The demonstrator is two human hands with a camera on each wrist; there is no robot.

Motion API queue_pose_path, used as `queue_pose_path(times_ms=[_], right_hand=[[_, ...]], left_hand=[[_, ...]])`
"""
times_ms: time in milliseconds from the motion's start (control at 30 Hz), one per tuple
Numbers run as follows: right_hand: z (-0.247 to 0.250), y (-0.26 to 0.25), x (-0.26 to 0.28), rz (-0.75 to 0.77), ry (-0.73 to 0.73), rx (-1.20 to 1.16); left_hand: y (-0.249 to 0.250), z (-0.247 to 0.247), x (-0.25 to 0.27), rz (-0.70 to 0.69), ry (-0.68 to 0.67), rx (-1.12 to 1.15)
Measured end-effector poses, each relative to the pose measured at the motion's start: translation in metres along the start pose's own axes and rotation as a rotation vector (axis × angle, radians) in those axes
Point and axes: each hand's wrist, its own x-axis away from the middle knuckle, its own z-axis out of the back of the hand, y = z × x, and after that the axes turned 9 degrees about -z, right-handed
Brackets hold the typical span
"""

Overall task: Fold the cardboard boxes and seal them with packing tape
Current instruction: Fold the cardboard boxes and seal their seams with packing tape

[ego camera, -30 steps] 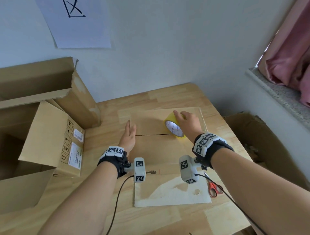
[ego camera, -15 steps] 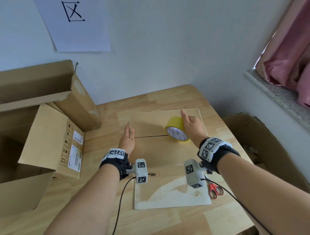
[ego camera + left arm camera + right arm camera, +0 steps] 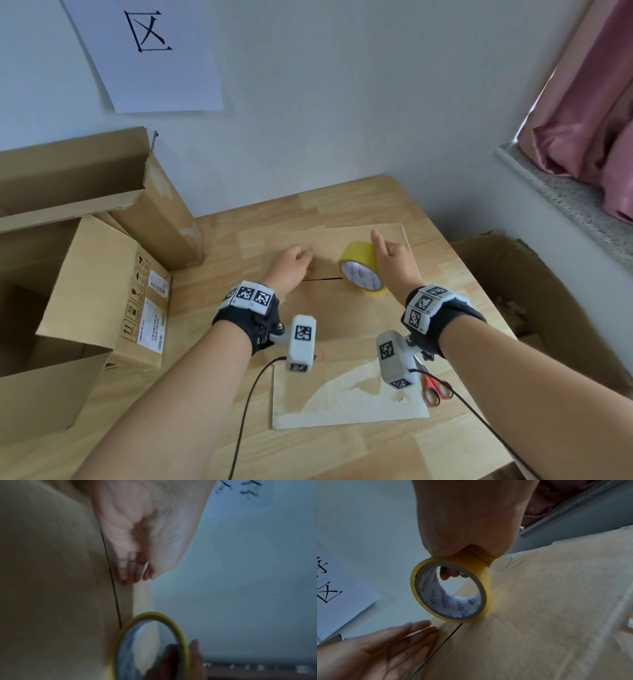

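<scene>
A closed cardboard box lies on the table with a dark seam across its top. My left hand presses flat on the box top at the seam, fingers straight. A yellow tape roll stands on edge on the seam just right of that hand. My right hand grips the roll from above and the right, with fingertips curled into its core. In the left wrist view the roll stands close beyond my fingers.
Large open cartons crowd the table's left side against the wall. Another carton stands off the right edge. Red-handled scissors and a white sheet lie near the front of the wooden table.
My left hand has slid right along the seam, closer to the tape roll. My right hand has shifted from the top of the roll to its right side.
</scene>
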Motion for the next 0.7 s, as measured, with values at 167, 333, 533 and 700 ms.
queue_pose_path(times_ms=[167,333,533,700], right_hand=[[0.001,-0.001,0.001,0.013,-0.005,0.02],[0.003,-0.001,0.004,0.017,-0.016,0.017],[0.005,-0.001,0.005,0.056,-0.061,0.008],[0.004,-0.004,-0.004,0.051,-0.095,0.091]], left_hand=[[0.016,-0.016,-0.009,0.274,-0.038,0.337],[0.03,-0.019,-0.012,0.333,-0.076,0.248],[0.028,-0.017,-0.011,0.284,-0.024,0.311],[0.026,-0.015,-0.012,0.189,0.041,0.262]])
